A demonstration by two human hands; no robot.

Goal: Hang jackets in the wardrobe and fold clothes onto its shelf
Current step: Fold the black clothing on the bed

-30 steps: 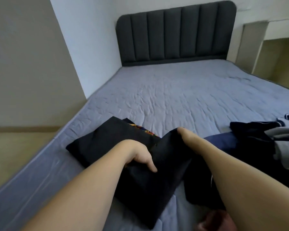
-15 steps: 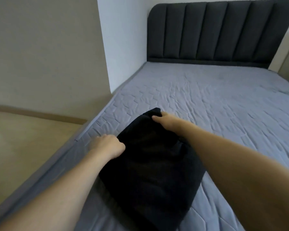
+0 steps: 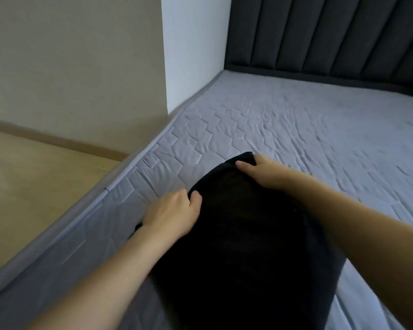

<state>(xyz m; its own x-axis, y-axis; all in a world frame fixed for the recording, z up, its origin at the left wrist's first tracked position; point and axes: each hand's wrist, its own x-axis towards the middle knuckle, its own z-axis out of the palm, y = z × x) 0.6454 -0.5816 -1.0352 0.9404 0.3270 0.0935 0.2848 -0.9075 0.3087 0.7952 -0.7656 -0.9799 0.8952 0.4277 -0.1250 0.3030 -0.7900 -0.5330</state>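
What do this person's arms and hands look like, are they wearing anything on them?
Both forearms are bare, with no sleeves in view. The left hand and right hand wear no gloves, and no rings, watch or bracelets show at the wrists. Fingernails look short and unpainted.

Head-worn view, looking forward and down, close over bed [image 3: 296, 129]

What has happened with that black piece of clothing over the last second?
The black garment went from half-folded to a compact folded bundle. The left hand moved to grip its near-left edge, and the right hand shifted to pinch its far corner. The camera swung left, so the clothes pile left view. The garment stayed on the bed.
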